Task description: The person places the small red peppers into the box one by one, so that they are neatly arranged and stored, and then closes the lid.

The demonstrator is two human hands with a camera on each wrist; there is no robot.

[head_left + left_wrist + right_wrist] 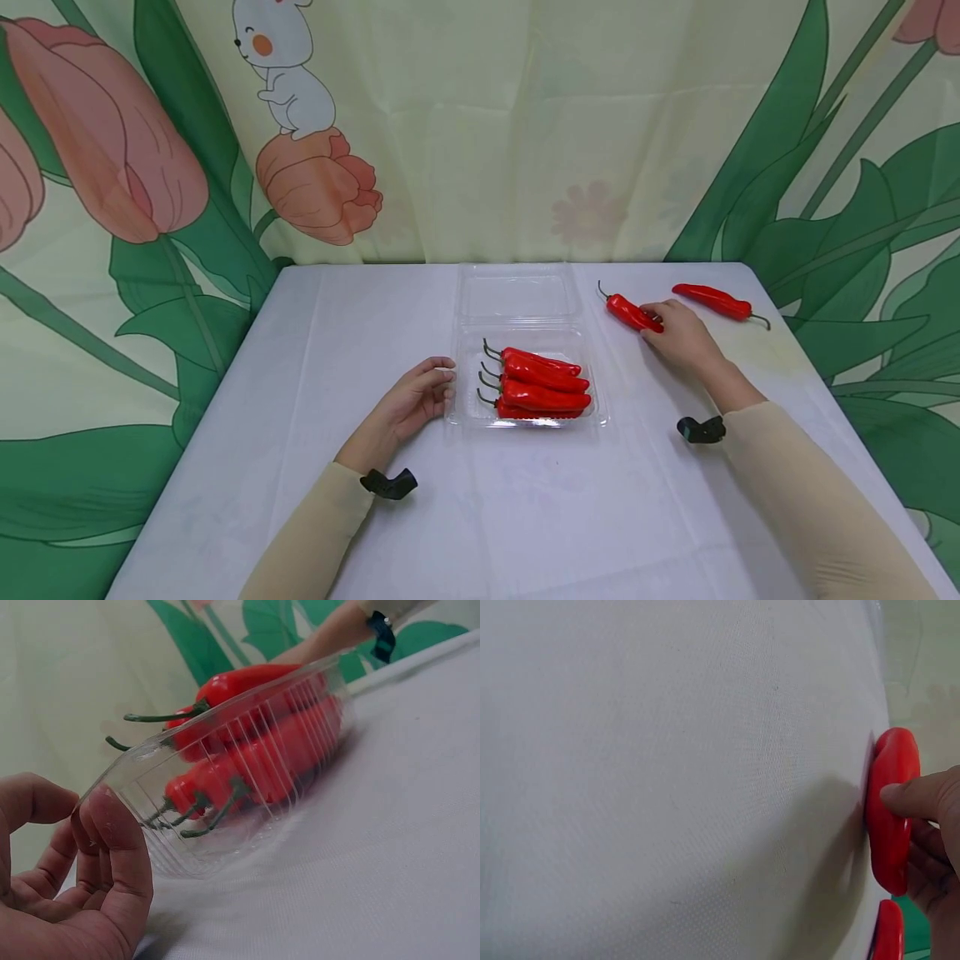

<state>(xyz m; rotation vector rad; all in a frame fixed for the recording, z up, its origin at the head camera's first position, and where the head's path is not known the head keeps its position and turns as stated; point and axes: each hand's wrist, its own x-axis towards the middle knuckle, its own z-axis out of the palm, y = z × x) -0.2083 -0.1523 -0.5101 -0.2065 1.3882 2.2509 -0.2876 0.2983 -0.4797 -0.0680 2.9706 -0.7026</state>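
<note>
A clear plastic clamshell box stands mid-table with its lid folded back. Inside it lie several red chili peppers, green stems pointing left. My left hand pinches the box's left rim between thumb and fingers, as the left wrist view shows close up. To the right of the box, my right hand holds a single red chili pepper by its lower end; in the right wrist view the thumb presses on its side. This pepper lies at or just above the cloth.
Another red chili pepper lies beyond my right hand, near the table's back right corner. A white cloth covers the table. Behind it hangs a curtain printed with tulips and a rabbit. Each wrist wears a black mount.
</note>
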